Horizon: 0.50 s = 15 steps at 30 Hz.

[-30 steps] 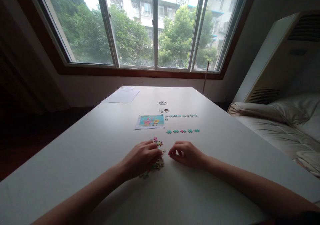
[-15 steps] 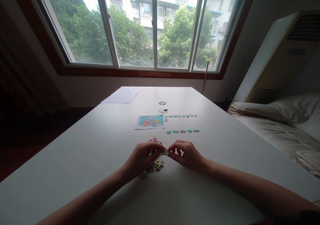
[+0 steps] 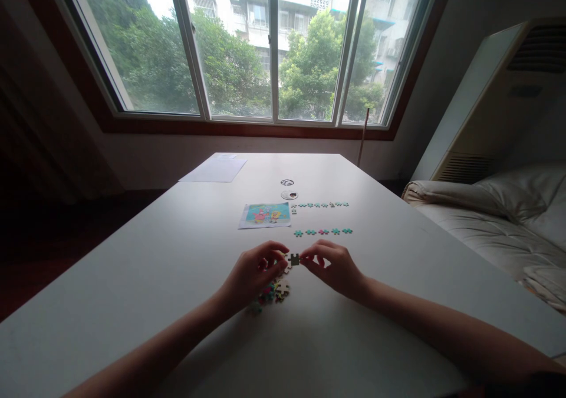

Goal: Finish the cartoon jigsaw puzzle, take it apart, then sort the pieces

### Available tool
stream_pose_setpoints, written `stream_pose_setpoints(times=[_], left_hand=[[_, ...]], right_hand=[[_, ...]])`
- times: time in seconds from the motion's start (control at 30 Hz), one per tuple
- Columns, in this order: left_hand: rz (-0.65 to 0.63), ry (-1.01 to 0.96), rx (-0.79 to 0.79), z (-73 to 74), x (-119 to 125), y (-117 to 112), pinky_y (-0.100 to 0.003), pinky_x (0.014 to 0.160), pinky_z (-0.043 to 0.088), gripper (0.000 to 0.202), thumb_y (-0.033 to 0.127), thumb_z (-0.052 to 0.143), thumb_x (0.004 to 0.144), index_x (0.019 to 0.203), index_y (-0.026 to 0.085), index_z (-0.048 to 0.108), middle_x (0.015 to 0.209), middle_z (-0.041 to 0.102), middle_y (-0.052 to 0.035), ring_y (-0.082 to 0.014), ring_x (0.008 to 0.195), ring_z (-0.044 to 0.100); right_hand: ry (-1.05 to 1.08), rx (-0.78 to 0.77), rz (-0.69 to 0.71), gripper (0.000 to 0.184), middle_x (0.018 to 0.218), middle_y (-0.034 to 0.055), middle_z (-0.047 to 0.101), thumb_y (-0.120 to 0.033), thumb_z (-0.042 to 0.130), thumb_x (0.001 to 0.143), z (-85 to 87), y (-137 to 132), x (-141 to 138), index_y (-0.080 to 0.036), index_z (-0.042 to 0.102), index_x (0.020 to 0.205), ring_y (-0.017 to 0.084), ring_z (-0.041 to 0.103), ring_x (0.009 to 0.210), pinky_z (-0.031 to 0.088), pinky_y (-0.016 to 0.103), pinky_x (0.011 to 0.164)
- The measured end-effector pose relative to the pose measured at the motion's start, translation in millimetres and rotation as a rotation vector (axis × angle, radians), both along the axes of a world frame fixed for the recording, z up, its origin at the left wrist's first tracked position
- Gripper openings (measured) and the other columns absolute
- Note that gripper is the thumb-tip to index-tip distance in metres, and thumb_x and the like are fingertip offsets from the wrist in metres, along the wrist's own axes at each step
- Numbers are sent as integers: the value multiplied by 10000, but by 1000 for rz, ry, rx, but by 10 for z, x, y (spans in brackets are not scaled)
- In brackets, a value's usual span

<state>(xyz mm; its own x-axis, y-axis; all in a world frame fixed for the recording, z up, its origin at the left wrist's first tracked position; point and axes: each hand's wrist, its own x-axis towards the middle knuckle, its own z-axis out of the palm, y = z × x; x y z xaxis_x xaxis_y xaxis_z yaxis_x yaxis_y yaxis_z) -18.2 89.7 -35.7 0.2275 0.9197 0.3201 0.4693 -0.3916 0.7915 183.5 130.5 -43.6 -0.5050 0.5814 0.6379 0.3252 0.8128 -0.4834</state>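
Observation:
Between the thumb and fingertips of my right hand point(image 3: 333, 265) is a dark jigsaw piece point(image 3: 294, 259), held upright just above the table. My left hand point(image 3: 256, 268) is close on its left side, with thumb and index finger parted and nothing plainly between them. Below and partly behind my left hand lies a loose pile of jigsaw pieces point(image 3: 282, 289) in mixed colours, some with their pale backs up. Past my hands, a short row of mostly teal pieces point(image 3: 323, 232) lies spaced out. A longer row of pieces point(image 3: 317, 205) runs farther back.
A printed cartoon picture point(image 3: 267, 216) lies left of the rows on the white table point(image 3: 177, 268). Two round items point(image 3: 289, 196) sit behind it. Paper sheets point(image 3: 214, 169) rest at the far left corner. A pale sofa point(image 3: 481, 221) stands along the right.
My left fingers have come off the jigsaw piece and spread apart. My right hand has kept it, raising it slightly, and more of the piece now shows.

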Motion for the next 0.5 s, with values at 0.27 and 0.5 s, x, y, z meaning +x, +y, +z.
stream_pose_setpoints(times=[0.27,0.5], left_hand=[[8,233,207,39,-148,17,-201,576,398,116,210,504,792,758,154,600,719,613,-25,-102,617,519],[-6,314,257,10,-159,16,-212,589,413,145,204,478,800,753,159,607,684,579,-27,-110,611,508]], right_hand=[[91,37,-140,102,718,20,602,-238,556,787,1,281,165,-184,639,809,77,519,558,430,194,517],[95,27,-171,131,721,21,610,-278,551,791,-16,332,200,-192,649,804,85,541,579,433,194,512]])
